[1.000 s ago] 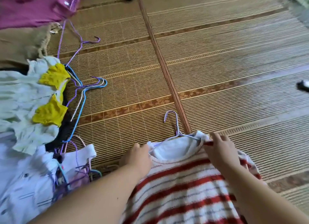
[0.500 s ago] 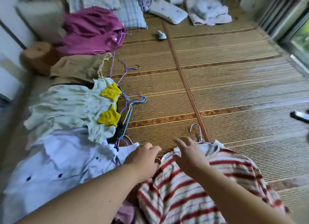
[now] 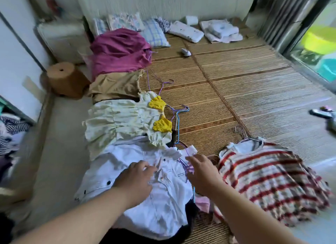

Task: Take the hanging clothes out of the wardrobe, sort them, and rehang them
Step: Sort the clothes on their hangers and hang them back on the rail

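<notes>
Having been let go by both hands, the striped sweater lies flat on the mat, judged sorted. The white shirt beside it is now addressed: the left hand is laid on its front, fingers bent, though a pinch cannot be confirmed; the right hand is held with fingers open over the purple hanger.
</notes>
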### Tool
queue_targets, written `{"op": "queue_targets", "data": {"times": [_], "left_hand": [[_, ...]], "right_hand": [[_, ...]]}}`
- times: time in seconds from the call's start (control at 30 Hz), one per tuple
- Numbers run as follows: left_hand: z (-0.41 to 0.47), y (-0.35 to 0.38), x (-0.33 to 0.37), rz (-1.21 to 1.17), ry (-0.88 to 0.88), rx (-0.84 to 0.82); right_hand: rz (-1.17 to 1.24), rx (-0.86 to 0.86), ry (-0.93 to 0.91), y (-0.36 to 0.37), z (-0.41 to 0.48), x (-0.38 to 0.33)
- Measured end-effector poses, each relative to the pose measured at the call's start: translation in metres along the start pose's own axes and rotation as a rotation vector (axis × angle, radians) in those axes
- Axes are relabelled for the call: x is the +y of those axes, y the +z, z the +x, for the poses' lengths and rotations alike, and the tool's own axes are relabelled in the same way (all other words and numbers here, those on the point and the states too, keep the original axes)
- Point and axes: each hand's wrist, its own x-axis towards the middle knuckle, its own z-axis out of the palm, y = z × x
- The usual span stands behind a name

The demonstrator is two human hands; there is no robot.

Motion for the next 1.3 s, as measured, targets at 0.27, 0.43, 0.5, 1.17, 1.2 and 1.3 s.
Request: {"op": "queue_targets", "data": {"times": [0.27, 0.43, 0.5, 1.17, 1.2, 1.3], "left_hand": [[-0.014, 0.023, -0.074, 0.085, -0.039, -0.132], [0.025, 0.075, -0.078, 0.121, -0.032, -0.246], [0.048, 0.098, -0.077, 0.127, -0.011, -0.269], [0.136, 0.147, -0.066, 0.082, -0.015, -0.490], [0.135, 0.135, -0.062, 0.078, -0.027, -0.451], [0.128, 0.083, -0.047, 0.057, -0.035, -0.293]], "right_hand": [[0.078, -0.147, 0.259, 0.066, -0.030, -0.022], [0.110, -0.232, 0.321, 0.114, -0.018, -0.002], [0.188, -0.234, 0.369, 0.134, -0.002, 0.008], [0.485, -0.006, 0.401, 0.152, 0.078, 0.024], [0.516, 0.003, 0.347, 0.142, 0.073, 0.017], [0.549, -0.070, 0.206, 0.110, 0.056, -0.005]]}}
